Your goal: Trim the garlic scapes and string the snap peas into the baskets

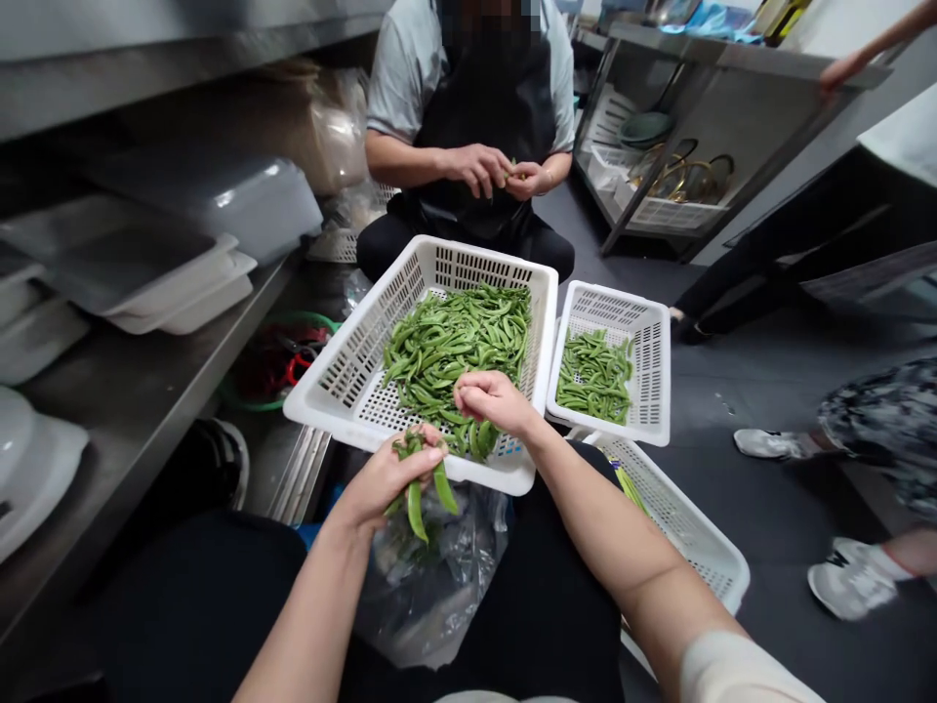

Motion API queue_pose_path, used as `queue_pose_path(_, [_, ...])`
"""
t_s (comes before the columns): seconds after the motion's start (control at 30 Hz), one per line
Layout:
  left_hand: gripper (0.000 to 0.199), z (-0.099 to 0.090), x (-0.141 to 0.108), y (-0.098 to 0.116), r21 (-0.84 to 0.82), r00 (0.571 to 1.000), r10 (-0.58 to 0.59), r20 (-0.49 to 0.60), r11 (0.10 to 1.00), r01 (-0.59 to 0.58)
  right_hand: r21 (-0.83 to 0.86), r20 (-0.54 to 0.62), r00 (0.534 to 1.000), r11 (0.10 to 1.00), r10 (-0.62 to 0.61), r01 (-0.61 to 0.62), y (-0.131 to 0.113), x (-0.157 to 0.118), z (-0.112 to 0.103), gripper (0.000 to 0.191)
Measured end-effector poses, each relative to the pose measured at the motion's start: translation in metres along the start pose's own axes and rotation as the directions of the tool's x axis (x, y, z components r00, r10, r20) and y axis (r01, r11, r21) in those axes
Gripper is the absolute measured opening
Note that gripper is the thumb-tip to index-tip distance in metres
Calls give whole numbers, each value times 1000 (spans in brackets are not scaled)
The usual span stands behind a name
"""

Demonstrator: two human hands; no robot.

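Dark floor (703, 400) lies beyond the basket (358, 356). Before it, left hand (385, 476) grips pods (417, 513); above, right hand (498, 400) seems closed. Trimming likely, next needing gentle pinch.

Left: white tubs (180, 298) sit on steel shelf (157, 395); green basket (311, 316) holds red-handled scissors (298, 367). Far right: steel table (732, 57), blue material (712, 23) on top.

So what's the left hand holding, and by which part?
Green pea pods, held near their upper ends in the left hand; lower ends hang free.
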State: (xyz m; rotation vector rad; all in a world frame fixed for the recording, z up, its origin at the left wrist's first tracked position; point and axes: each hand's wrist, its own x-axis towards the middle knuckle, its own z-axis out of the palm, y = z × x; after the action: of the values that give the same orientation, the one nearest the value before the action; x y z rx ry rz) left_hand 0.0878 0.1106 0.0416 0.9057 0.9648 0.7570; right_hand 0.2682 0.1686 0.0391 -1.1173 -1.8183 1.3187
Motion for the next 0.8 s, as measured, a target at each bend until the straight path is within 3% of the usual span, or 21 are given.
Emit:
queue_pose_path(0.03, [31, 0, -5, -1, -59, 1000, 15, -24, 998, -17, 48, 138, 990, 999, 20, -27, -1, -2, 2, 17])
queue_pose_path(0.07, [33, 0, -11, -2, -113, 998, 28, -49, 993, -33, 82, 307, 951, 995, 27, -54, -2, -5, 6, 16])
queue_pose_path(0.1, [34, -2, -17, -2, -158, 997, 36, -73, 986, -47, 95, 479, 878, 992, 27, -83, -4, -8, 10, 16])
queue_pose_path(0.17, [35, -8, -28, -1, -216, 991, 37, -125, 974, -64, 43, 736, 675, 993, 42, -109, -7, -15, 19, 15])
queue_pose_path(0.2, [36, -11, -34, -2, -231, 987, 37, -156, 970, -73, -4, 800, 597, 995, 64, -102, -8, -18, 24, 18])
queue_pose_path(0.23, [37, -14, -38, -3, -235, 982, 35, -185, 969, -78, -43, 819, 568, 995, 89, -94, -10, -20, 29, 22])
queue_pose_path(0.27, [37, -16, -41, -4, -232, 977, 32, -210, 969, -82, -61, 795, 597, 993, 109, -101, -11, -21, 33, 26])
queue_pose_path(0.3, [37, -18, -42, -6, -221, 973, 30, -230, 972, -82, -43, 740, 662, 991, 120, -130, -12, -22, 37, 29])
queue_pose_path(0.37, [36, -18, -43, -11, -175, 965, 40, -260, 981, -88, 90, 607, 784, 969, 131, -231, -14, -23, 44, 31])
queue_pose_path(0.4, [35, -17, -42, -14, -144, 961, 54, -273, 985, -96, 163, 564, 815, 949, 135, -270, -14, -23, 47, 32])
queue_pose_path(0.5, [34, -14, -39, -19, -93, 952, 79, -294, 989, -111, 262, 558, 825, 923, 92, -281, -12, -24, 54, 38])
queue_pose_path(0.63, [41, -4, -38, -22, -205, 945, 43, -324, 972, -115, 309, 522, 852, 926, 26, -217, -9, -27, 60, 41])
queue_pose_path(0.8, [48, 17, -31, -18, -481, 907, 9, -422, 845, -232, 547, 223, 975, 830, -19, -109, -17, -28, 79, 35])
